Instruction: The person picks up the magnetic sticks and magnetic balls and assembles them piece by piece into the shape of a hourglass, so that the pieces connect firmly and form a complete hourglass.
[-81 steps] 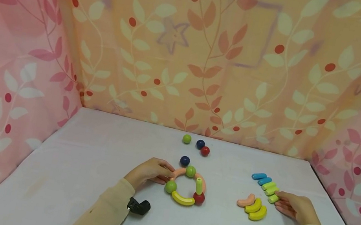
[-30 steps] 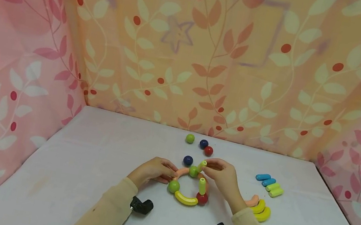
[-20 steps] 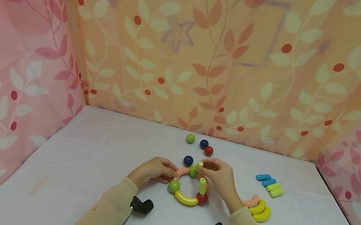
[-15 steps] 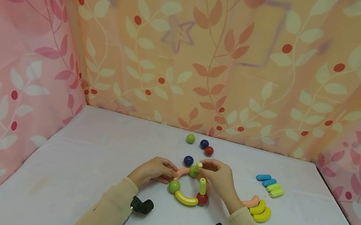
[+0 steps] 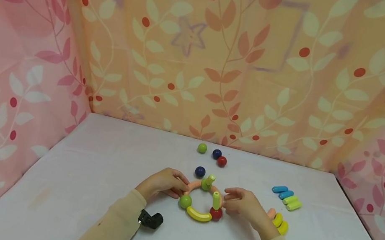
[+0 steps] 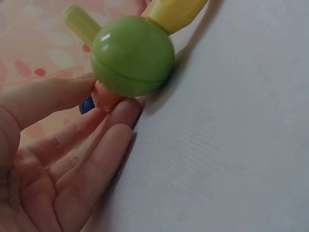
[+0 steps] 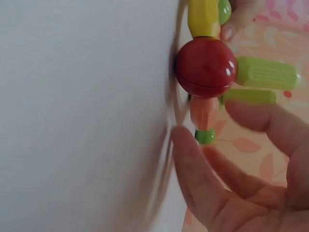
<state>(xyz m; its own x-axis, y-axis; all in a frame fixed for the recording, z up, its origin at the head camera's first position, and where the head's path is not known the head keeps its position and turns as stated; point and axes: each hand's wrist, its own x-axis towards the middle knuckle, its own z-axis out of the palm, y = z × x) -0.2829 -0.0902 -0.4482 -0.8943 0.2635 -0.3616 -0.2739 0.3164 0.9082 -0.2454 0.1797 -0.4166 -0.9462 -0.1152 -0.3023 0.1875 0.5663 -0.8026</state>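
Observation:
A ring of toy building pieces lies on the table: a near-left green ball (image 5: pixel 185 201), a yellow curved rod (image 5: pixel 198 215), a red ball (image 5: pixel 216 214), a far green ball (image 5: pixel 206 187) and two peach curved rods. Light green sticks stand up from the red ball (stick (image 5: pixel 216 200)) and the far green ball (stick (image 5: pixel 210 179)). My left hand (image 5: pixel 164 184) pinches the left peach rod (image 6: pixel 106 96) between thumb and fingers, beside the green ball. My right hand (image 5: pixel 245 207) is beside the right peach rod (image 7: pixel 203 112), thumb and fingers spread apart around it, gripping nothing.
Beyond the ring sit a dark blue ball (image 5: pixel 200 172), a green ball (image 5: pixel 202 148), another blue ball (image 5: pixel 217 154) and a red ball (image 5: pixel 221 161). To the right lie blue sticks (image 5: pixel 280 189), light green sticks (image 5: pixel 293 205) and curved yellow rods (image 5: pixel 278 220), partly behind my right hand.
My right hand took a light green stick from the right-hand row, stood it on the far green ball, let go and drew back toward the ring's right side. My left hand keeps its hold.

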